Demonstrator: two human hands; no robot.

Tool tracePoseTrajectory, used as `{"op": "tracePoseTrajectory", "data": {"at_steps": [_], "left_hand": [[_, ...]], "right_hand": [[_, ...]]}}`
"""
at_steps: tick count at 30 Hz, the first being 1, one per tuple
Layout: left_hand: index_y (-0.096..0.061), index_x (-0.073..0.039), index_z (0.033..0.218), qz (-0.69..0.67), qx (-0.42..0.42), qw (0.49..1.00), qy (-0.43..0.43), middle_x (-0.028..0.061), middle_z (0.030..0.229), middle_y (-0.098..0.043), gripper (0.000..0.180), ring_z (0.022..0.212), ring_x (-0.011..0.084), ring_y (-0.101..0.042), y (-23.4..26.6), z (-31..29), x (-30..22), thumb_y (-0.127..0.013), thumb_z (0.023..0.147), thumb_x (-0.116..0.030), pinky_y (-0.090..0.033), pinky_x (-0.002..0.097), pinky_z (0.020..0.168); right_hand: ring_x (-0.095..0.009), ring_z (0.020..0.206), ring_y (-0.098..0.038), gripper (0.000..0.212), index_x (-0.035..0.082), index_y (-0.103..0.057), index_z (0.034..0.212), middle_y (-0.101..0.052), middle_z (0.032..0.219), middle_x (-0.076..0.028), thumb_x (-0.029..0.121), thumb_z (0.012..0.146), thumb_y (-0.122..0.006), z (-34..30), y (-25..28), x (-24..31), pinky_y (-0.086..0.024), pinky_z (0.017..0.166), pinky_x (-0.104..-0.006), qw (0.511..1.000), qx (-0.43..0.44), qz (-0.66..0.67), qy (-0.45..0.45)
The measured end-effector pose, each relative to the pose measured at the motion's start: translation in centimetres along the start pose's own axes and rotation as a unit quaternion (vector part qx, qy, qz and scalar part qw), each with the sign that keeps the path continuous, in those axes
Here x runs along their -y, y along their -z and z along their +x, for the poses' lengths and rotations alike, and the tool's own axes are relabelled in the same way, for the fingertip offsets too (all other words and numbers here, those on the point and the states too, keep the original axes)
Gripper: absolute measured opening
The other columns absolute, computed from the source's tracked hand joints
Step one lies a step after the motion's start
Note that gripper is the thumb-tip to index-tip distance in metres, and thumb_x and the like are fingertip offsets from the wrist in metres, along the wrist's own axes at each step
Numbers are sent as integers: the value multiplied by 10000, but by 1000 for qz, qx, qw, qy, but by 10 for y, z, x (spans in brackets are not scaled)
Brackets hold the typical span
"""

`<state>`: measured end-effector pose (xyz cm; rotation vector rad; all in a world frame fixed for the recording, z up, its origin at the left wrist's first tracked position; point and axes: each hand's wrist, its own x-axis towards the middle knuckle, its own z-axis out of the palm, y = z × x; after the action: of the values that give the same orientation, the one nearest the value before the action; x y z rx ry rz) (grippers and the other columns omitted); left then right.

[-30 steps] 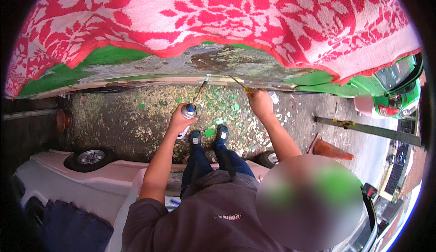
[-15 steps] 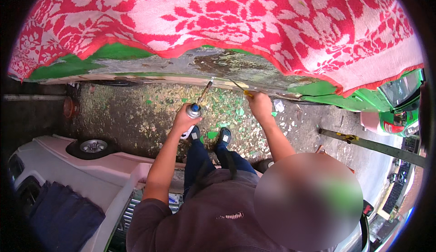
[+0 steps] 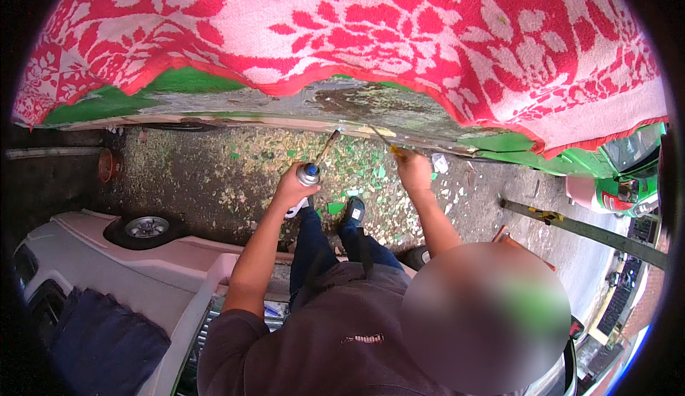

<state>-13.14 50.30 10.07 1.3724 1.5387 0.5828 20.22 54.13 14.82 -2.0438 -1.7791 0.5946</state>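
Note:
My left hand (image 3: 290, 186) is wrapped round a gas blowtorch (image 3: 310, 175), its canister toward me and its long nozzle pointing away at the lower edge of a green car body panel (image 3: 285, 103). Paint on that panel is worn to grey and brown patches. My right hand (image 3: 414, 170) grips a yellow-handled scraper (image 3: 397, 151). The scraper's thin blade reaches toward the same edge, just right of the torch tip; whether it touches the panel I cannot tell. No flame can be made out.
A red and white floral cloth (image 3: 371, 18) drapes over the car. Paint flakes litter the floor (image 3: 214, 175) round my shoes. Behind me at the left stands a pale vehicle (image 3: 143, 267) with a dark cloth on it. A beam (image 3: 585, 232) lies at the right.
Both hands, with the blowtorch and the scraper, have shifted slightly to the right and a little nearer to me. Each keeps its hold.

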Motion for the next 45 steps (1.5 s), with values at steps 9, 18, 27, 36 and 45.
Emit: {"op": "tracePoseTrajectory", "data": {"at_steps": [9, 18, 27, 36, 45], "left_hand": [[-534, 2, 1221, 17, 10, 1000, 22, 162, 1080, -672, 726, 1009, 283, -658, -3, 5, -3, -881, 626, -228, -512, 373, 878], [-538, -11, 1209, -30, -57, 998, 26, 160, 1067, -674, 715, 995, 291, -660, -11, 7, 27, -888, 625, -227, -512, 379, 869], [-540, -33, 1199, 18, -100, 995, 1, 151, 1062, -678, 677, 984, 291, -666, -4, 1, 45, -884, 647, -223, -518, 401, 840], [-535, -32, 1201, 1, -99, 994, 42, 145, 1082, -665, 661, 1001, 267, -654, 3, -8, 35, -877, 660, -194, -512, 406, 846], [-534, -31, 1204, 17, -117, 992, 32, 145, 1047, -684, 672, 960, 260, -670, 5, -3, 60, -879, 650, -190, -521, 403, 823]], "right_hand": [[-401, 809, -669, 332, 71, -714, 1061, -682, 861, -205, 255, 787, -753, -10, 1, -11, -543, 744, -480, 998, -25, 25, -53], [-424, 912, -649, 419, 16, -652, 1110, -668, 969, -258, 285, 800, -737, -3, -15, -46, -516, 817, -483, 995, 87, 18, -37], [-412, 874, -666, 423, 157, -592, 1291, -689, 966, -226, 276, 888, -633, -9, -9, -9, -533, 782, -504, 990, 124, -47, -57], [-392, 870, -676, 419, 231, -624, 1288, -696, 976, -205, 285, 873, -659, -11, -23, -14, -545, 783, -487, 991, 105, -49, -69], [-409, 848, -667, 407, 189, -646, 1258, -680, 913, -240, 291, 865, -669, -21, -18, -19, -535, 777, -474, 996, 61, 21, -60]]}}
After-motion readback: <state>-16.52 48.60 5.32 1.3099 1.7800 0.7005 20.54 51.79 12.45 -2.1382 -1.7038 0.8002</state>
